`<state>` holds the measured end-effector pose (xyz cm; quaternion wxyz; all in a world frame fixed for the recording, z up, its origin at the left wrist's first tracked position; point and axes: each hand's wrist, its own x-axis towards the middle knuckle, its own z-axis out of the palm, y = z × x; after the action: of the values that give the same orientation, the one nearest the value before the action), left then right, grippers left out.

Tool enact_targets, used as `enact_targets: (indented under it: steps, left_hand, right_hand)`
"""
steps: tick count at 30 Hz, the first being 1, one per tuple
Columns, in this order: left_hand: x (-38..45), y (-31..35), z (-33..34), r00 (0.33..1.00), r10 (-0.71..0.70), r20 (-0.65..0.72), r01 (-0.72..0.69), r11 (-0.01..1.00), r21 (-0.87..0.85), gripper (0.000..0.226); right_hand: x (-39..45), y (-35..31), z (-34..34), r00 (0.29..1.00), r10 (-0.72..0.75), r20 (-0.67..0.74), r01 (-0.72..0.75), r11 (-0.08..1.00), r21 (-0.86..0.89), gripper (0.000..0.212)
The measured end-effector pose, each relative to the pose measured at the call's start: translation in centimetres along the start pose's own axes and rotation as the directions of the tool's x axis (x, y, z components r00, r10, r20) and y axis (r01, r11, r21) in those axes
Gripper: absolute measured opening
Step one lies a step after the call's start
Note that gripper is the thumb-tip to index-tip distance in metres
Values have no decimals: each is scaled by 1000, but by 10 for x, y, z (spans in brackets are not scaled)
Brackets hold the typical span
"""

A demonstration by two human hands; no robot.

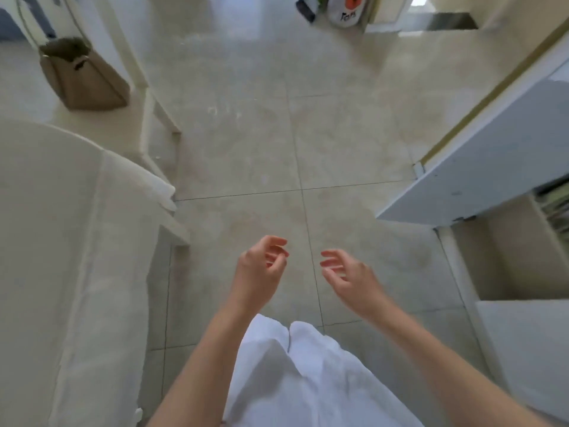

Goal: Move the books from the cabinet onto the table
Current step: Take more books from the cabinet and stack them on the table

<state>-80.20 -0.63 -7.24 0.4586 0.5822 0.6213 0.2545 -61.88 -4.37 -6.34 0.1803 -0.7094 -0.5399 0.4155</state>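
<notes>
My left hand (261,268) and my right hand (348,275) hover side by side over the tiled floor, fingers loosely curled, holding nothing. The cabinet (511,263) stands at the right with its white door (480,167) swung open. Inside it, at the far right edge, several books (555,208) stand on a shelf, only partly in view. On the left a table (40,241) draped in a pale cloth fills the side of the frame. Both hands are well apart from the books and the table.
A brown paper bag (81,75) stands on the floor at the back left beside a white frame. Bags (335,9) lie at the top centre near a doorway. The beige tiled floor (246,149) runs between table and cabinet.
</notes>
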Motion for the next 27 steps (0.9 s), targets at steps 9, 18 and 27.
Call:
enact_targets:
  steps: [9,18,27]
  left_hand:
    - [78,58,124,903,97,418,-233,929,287,21]
    - [178,142,268,679,85,729,-480,803,353,25]
    - [195,237,430,502,138,854,-566,799,203,13]
  right_hand:
    - [-6,98,-99,905,339,-259,-272,926,261,28]
    - [13,190,-226,666,624,-409,-440,771,460,23]
    - [-9,267,-314,485,733,-476,-438,675,593,19]
